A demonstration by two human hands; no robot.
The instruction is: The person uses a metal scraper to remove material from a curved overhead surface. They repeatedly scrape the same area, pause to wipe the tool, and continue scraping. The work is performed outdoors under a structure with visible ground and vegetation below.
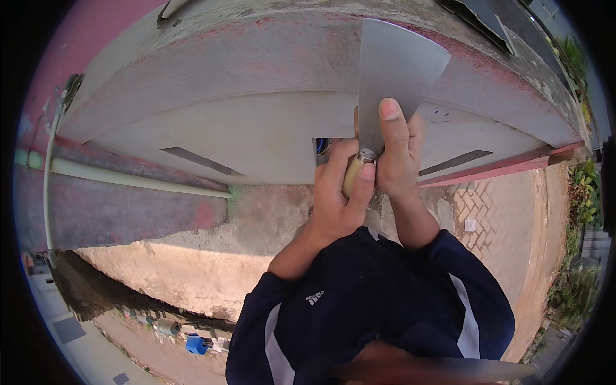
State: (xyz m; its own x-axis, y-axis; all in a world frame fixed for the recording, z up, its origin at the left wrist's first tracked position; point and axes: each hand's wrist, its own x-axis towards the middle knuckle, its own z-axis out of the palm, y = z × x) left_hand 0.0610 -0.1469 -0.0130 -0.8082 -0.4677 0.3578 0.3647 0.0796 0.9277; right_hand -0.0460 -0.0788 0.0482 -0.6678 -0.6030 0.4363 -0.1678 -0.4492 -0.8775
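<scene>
A putty knife point(396, 67) with a wide, flaring metal blade stands nearly upright in front of the wall. My left hand point(339, 189) is closed around its yellowish handle, the thumb lying along it near a metal collar. Higher up, my right hand point(399, 151) grips the lower blade, with the thumb flat on the near face and the fingers mostly hidden behind. Both hands are close together, just above my chest.
Ahead is a pale grey wall point(256, 138) with two dark slanted slots and a small square opening point(320, 149) showing wires. A pipe point(135, 176) runs along the left. Paving point(478, 205) lies at right; a blue container point(197, 344) sits among clutter at lower left.
</scene>
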